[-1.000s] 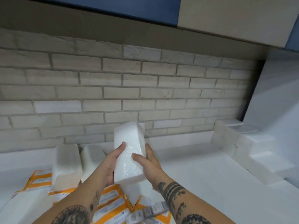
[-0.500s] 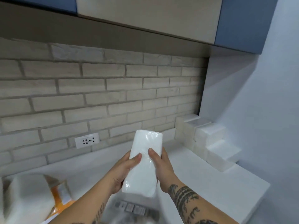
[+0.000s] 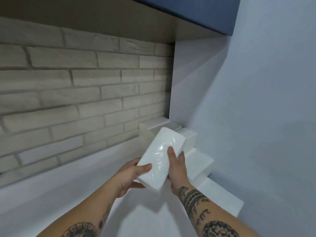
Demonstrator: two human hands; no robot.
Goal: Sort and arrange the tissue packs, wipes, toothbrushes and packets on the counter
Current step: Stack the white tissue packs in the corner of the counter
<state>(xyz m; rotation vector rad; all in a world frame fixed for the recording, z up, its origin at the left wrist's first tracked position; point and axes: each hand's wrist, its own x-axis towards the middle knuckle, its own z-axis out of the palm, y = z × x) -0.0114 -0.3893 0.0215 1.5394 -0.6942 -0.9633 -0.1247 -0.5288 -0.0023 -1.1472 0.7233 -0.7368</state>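
Note:
A white tissue pack (image 3: 160,156) in clear shiny wrap is held in the air between both hands, tilted with its far end pointing toward the right corner. My left hand (image 3: 131,177) grips its near left end, thumb on top. My right hand (image 3: 176,168) holds its right side with the thumb across the top. Just behind and to the right, a row of white tissue packs (image 3: 198,163) lies along the right wall on the white counter (image 3: 59,199); the held pack hides part of that row.
A beige brick backsplash (image 3: 82,93) runs behind the counter. A plain pale wall (image 3: 265,117) closes off the right side, with a blue cabinet (image 3: 196,9) overhead. The counter's right end (image 3: 237,206) stops near the wall.
The view has swung right; the orange packets and other packs at the left have left the frame. Both hands have carried the tissue pack right, close to the row in the corner.

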